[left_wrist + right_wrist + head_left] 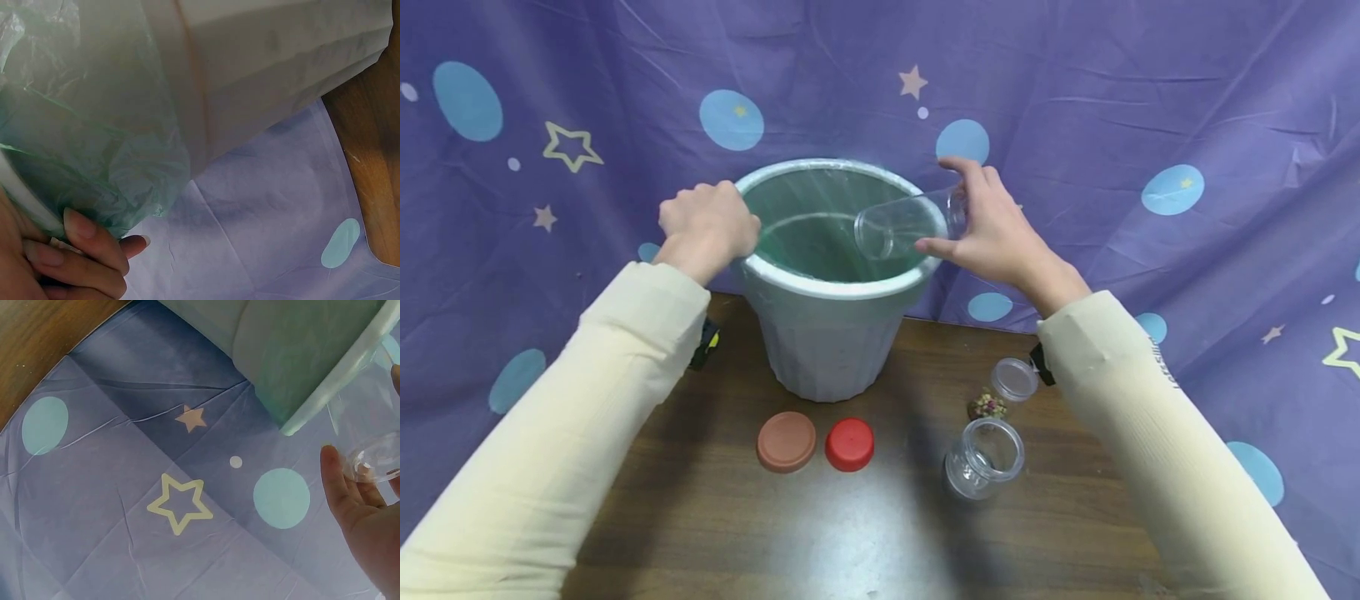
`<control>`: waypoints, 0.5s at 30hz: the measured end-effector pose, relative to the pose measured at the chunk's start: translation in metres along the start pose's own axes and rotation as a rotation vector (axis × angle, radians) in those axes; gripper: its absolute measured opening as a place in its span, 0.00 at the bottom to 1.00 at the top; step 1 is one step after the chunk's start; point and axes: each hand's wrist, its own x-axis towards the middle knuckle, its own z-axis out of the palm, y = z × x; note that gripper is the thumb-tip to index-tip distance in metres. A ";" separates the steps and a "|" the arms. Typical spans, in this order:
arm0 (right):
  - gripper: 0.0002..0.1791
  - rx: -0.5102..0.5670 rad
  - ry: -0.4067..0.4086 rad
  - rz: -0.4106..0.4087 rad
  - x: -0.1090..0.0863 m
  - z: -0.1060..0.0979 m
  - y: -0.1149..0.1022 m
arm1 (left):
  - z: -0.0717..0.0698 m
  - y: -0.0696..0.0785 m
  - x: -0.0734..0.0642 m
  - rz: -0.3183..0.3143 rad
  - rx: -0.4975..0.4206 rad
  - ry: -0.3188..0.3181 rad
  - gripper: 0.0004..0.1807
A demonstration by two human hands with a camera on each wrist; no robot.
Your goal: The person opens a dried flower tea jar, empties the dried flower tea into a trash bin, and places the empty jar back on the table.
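The grip of the right hand (992,232) is grasping a clear cylindrical container (901,225), with thumb and fingers set around its end. This container is tilted, and from the hand it points toward 9 o'clock, so that its far end is over the mouth of the waste bin (827,350). The grip of the left hand (707,221) is clenched on the bin's rim at 9 o'clock, where its fingers are curled beside the thin green liner (140,150), which hangs over the edge.

The bin stands upright on the brown worktop (865,533). From the bin, in the head view, the red lid (850,444) lies at 6 o'clock, and the brownish lid (786,442) lies just beside it, between 6 and 7 o'clock. A clear jar (983,458) stands between 4 and 5 o'clock, without a cover. From this jar, a small heap of yellowish and dark-red bits (988,406) is near 12 o'clock, and a clear round lid (1015,379) is near 1 o'clock. Behind the bin hangs a purple cloth (1075,100) with stars and blue ovals.
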 end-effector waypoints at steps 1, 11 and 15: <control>0.53 -0.004 -0.001 -0.002 0.000 -0.001 0.001 | 0.000 0.000 0.000 0.000 0.000 0.000 0.28; 0.49 -0.028 -0.037 -0.021 0.000 -0.008 0.002 | -0.001 0.001 0.000 -0.001 -0.003 -0.009 0.28; 0.45 -0.035 -0.054 -0.033 -0.001 -0.012 0.004 | -0.002 0.000 0.001 -0.005 0.003 -0.015 0.28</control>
